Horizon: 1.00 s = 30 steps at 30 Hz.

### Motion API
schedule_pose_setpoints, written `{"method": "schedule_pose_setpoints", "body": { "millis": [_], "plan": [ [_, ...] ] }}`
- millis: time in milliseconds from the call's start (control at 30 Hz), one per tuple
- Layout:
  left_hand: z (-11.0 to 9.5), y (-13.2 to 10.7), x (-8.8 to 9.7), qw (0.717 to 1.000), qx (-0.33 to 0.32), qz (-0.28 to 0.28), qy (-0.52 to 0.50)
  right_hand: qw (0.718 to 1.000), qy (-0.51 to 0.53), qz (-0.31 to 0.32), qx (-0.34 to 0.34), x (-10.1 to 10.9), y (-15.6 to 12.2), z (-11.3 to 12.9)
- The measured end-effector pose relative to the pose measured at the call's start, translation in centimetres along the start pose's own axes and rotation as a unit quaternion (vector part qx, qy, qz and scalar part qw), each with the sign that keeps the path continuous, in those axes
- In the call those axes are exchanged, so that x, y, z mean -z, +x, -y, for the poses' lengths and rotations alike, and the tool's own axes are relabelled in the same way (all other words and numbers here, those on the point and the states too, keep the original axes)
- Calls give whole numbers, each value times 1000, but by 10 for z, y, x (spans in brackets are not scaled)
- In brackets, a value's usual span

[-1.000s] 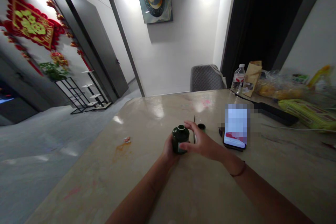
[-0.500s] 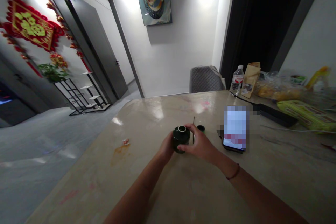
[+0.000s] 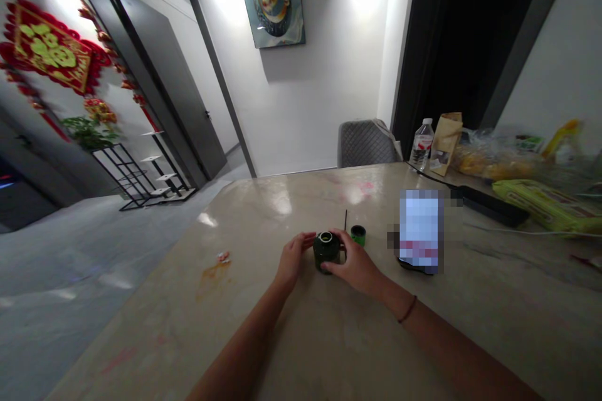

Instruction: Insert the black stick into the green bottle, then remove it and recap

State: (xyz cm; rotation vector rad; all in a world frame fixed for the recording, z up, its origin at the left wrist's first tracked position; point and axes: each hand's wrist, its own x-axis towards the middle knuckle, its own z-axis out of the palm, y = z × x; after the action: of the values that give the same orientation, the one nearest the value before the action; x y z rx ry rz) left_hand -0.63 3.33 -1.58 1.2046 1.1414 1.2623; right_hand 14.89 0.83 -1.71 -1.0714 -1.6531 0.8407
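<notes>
A squat dark green bottle [image 3: 326,253] with a narrow, white-rimmed mouth stands upright on the stone-topped table [image 3: 301,338]. My right hand [image 3: 357,263] grips it from the right, thumb in front and fingers behind. On the other side, my left hand [image 3: 292,261] is open, its fingers stretched out toward the bottle's upper edge; whether the fingertips touch it I cannot tell. Just beyond my right hand sits a small green cap [image 3: 358,236] with its dark hollow side up. Beside the cap lies a thin dark stick [image 3: 345,220], partly hidden by my right hand.
A phone [image 3: 420,232] with a blurred screen is to the right. Farther right are a black power strip [image 3: 493,205], a green packet [image 3: 545,203], a water bottle [image 3: 422,144] and a paper bag [image 3: 446,143]. An orange stain [image 3: 214,277] marks the left side.
My left hand has loosened from the bottle's side, and its fingers have straightened. The bottle sits slightly lower in view, still in my right hand; more of the green cap shows.
</notes>
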Motion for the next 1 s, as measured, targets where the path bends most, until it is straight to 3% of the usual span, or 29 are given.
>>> {"method": "schedule_pose_setpoints", "body": {
  "millis": [233, 367, 433, 567, 667, 800, 900, 1000],
  "plan": [
    [-2, -1, -1, 1000, 11, -26, 12, 1000, -12, 20, -12, 9, 1, 5],
    [0, 0, 1, 1000, 20, -13, 2, 995, 97, 38, 0, 31, 11, 23],
    [4, 1, 3, 1000, 19, 2, 4, 992, 127, -4, -1, 42, 17, 30],
    [13, 2, 6, 999, 1, 3, 32, 995, -41, -69, -58, 56, 22, 29],
    [15, 2, 6, 998, -10, -10, 55, 972, -219, -24, -84, 57, 19, 22],
    [12, 0, 5, 997, -14, -11, 77, 915, -390, 28, -105, 48, 11, 16],
    [7, -3, 3, 996, -12, -15, 90, 875, -469, 48, -108, 37, 5, 14],
    [4, -5, 2, 995, -14, -17, 95, 866, -483, 73, -106, 29, 0, 13]
  ]
}}
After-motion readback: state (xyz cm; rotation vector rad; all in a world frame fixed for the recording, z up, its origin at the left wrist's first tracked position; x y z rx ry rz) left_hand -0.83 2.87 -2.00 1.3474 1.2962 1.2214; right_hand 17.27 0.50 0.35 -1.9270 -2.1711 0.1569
